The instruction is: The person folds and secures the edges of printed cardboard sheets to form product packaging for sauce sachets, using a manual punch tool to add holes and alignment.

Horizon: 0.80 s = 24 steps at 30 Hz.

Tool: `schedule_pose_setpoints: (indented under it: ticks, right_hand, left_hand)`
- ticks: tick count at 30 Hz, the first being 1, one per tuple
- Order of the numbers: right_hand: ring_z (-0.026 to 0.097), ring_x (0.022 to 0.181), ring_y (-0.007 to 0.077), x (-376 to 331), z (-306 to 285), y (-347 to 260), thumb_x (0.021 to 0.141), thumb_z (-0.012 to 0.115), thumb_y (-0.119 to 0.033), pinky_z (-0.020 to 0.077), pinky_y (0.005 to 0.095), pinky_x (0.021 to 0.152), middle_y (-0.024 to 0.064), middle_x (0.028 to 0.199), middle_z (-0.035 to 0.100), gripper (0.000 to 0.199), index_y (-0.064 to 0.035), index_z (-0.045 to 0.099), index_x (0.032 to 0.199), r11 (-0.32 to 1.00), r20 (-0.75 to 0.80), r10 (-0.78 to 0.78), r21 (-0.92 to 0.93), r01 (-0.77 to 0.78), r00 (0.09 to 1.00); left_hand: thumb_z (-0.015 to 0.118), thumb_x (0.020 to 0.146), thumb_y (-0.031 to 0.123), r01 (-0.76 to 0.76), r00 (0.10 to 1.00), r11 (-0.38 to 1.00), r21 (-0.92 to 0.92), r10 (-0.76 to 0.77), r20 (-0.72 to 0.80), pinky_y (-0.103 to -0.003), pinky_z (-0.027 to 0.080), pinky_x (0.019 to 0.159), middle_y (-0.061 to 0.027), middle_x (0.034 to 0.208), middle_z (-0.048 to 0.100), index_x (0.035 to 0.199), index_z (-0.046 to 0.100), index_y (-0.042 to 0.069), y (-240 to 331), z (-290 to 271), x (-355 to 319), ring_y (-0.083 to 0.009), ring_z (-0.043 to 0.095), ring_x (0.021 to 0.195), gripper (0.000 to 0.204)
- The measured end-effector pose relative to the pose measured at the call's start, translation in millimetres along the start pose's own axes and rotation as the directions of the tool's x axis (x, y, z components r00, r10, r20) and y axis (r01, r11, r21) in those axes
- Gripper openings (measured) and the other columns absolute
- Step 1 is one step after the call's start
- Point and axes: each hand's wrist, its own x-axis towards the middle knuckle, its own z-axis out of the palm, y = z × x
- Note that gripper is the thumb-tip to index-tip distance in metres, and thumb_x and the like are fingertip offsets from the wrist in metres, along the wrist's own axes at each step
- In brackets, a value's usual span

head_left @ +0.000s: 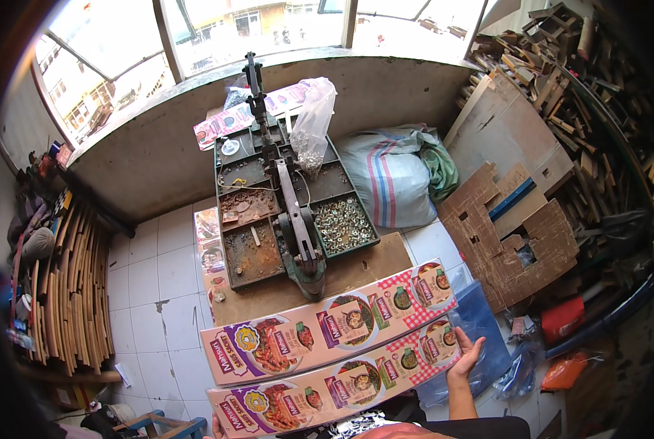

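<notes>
Two long printed strips, glossy and pink with food pictures and red checks, lie side by side at the front. My right hand (464,360) is at the right end of the near strip (327,391), fingers against its edge and thumb sticking out. At that strip's lower left corner, my left hand (215,427) shows only a few fingertips holding the edge. Just beyond lies the far strip (319,333), which neither hand touches. Behind it stands a dark metal hand press (297,227) with a long lever, set over a compartment tray (250,282).
Metal eyelets (341,225) fill one tray compartment; a clear plastic bag (314,128) holds more small parts. A white woven sack (385,175) leans by the wall. Cut boards (513,227) and scrap wood (561,80) crowd the right, stacked wooden slats (70,285) the left.
</notes>
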Motion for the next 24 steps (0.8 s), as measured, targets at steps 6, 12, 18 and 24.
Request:
schedule_pose_setpoints:
  ticks: [6, 12, 18, 24]
  right_hand:
    - [0.065, 0.103, 0.0267, 0.1, 0.6, 0.2, 0.098, 0.032, -0.069, 0.0477, 0.0372, 0.098, 0.0207, 0.110, 0.069, 0.088, 0.0112, 0.065, 0.112, 0.998, -0.075, -0.017, -0.054, 0.013, 0.997]
    - [0.066, 0.097, 0.0250, 0.9, 3.5, 1.4, 0.101, 0.032, -0.064, 0.0497, 0.0363, 0.094, 0.0195, 0.104, 0.070, 0.081, 0.0098, 0.066, 0.103, 0.994, -0.129, -0.032, -0.112, 0.018, 0.991]
    - [0.066, 0.096, 0.0232, -0.9, 3.8, -4.3, 0.103, 0.032, -0.057, 0.0497, 0.0338, 0.092, 0.0179, 0.103, 0.070, 0.075, 0.0098, 0.065, 0.107, 0.943, 0.003, -0.148, -0.300, 0.142, 0.989]
    - [0.067, 0.098, 0.0258, 3.8, -1.9, -5.0, 0.105, 0.029, -0.053, 0.0509, 0.0345, 0.091, 0.0215, 0.106, 0.069, 0.076, 0.0150, 0.062, 0.114, 0.904, 0.185, -0.224, -0.327, 0.275, 0.957]
  left_hand:
    - [0.035, 0.092, 0.071, 0.032, 0.999, 0.999, -0.015, -0.032, 0.000, -0.051, 0.047, 0.101, -0.0237, 0.119, 0.066, 0.115, 0.064, -0.007, -9.3, -9.3, 12.1, -0.0386, 0.061, 0.114, 0.087]
    - [0.039, 0.099, 0.059, 0.077, 0.990, 0.991, -0.109, -0.089, -0.110, -0.045, 0.052, 0.097, -0.0203, 0.116, 0.063, 0.115, 0.058, -0.007, -1.8, 6.8, 9.2, -0.0301, 0.062, 0.110, 0.070]
    - [0.036, 0.099, 0.062, -0.055, 0.998, 0.998, 0.030, 0.056, -0.040, -0.045, 0.054, 0.093, -0.0233, 0.111, 0.063, 0.112, 0.055, -0.011, 3.5, 5.6, 5.7, -0.0308, 0.064, 0.106, 0.077]
    - [0.037, 0.104, 0.050, -0.244, 0.967, 0.954, 0.176, 0.224, 0.126, -0.041, 0.059, 0.083, -0.0262, 0.107, 0.065, 0.112, 0.057, -0.015, 7.2, -1.9, -0.1, -0.0316, 0.068, 0.095, 0.069]
